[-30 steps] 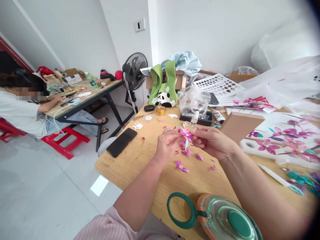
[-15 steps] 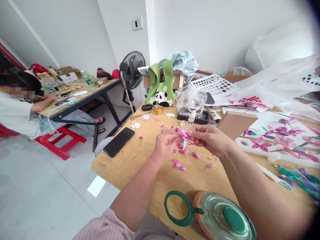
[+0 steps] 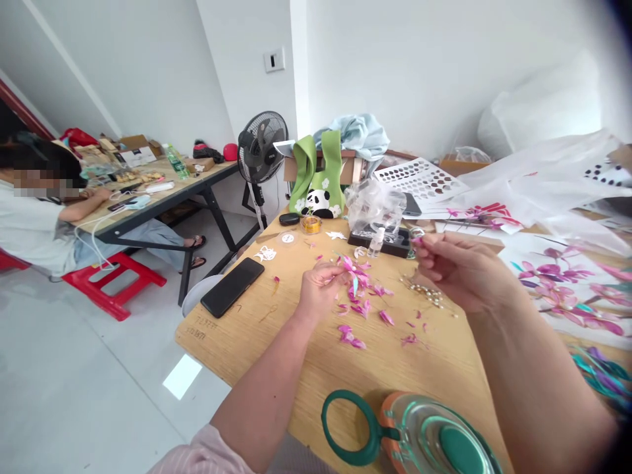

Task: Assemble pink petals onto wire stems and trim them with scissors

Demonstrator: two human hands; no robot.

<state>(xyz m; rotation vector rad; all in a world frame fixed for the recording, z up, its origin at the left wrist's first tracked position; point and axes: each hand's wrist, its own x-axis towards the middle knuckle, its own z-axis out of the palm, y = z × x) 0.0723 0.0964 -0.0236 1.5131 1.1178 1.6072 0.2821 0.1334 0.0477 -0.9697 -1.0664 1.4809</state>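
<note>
Flower (image 3: 349,265), teal leaf (image 3: 355,286) pointing downward.

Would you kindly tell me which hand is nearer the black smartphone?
Left. The left hand is right of the smartphone, apart from it; the right hand is farther right.

L hand (image 3: 320,288) pinched, L forearm (image 3: 269,378) across near edge of worktop (image 3: 385,365). R hand (image 3: 457,270) also pinched, wrist approx. straight.

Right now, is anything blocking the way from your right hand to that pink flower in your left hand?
Nothing visible blocks the gap between the right hand and the pink flower in the left hand. The small clear bottle and black tray seem to sit just beyond.
</note>
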